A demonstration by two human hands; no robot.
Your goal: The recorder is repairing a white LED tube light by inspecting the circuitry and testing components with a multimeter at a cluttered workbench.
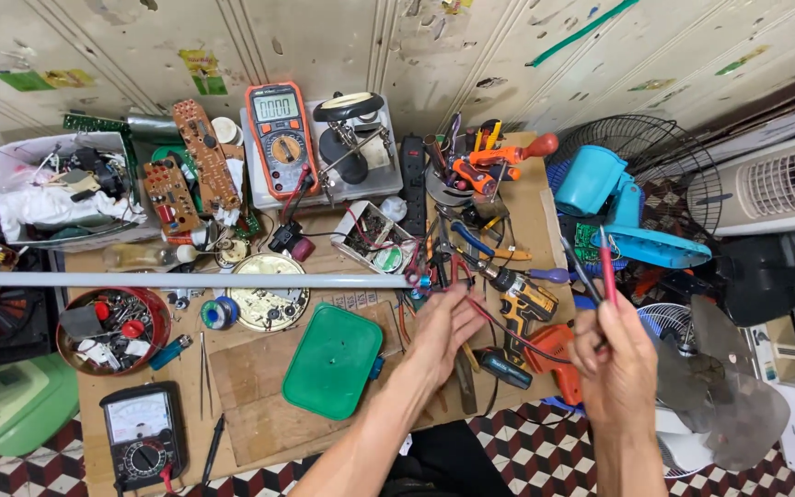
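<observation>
The right hand (614, 354) was raised over the bench's right edge, its fingers closed round two meter probes (597, 267) — one red, one black — held upright with their tips pointing away from the body. The left hand (443, 322) was lower and nearer the middle of the bench, fingers loosely spread, fingertips touching the red and black leads (471, 299) that trailed back toward the clutter of tools; it gripped nothing firmly as far as could be seen. The orange digital multimeter (279, 136) stood propped at the back against the wall, well apart from both hands, and a black analogue meter (143, 444) lay at the near left corner. A green plastic lid (333, 361) lay just left of the left hand, a yellow cordless drill (526, 304) between the two hands. To judge by this, the leads were being sorted out and the probes readied — the next move called for freeing the wire from the tool pile and bringing both tips to a test point
</observation>
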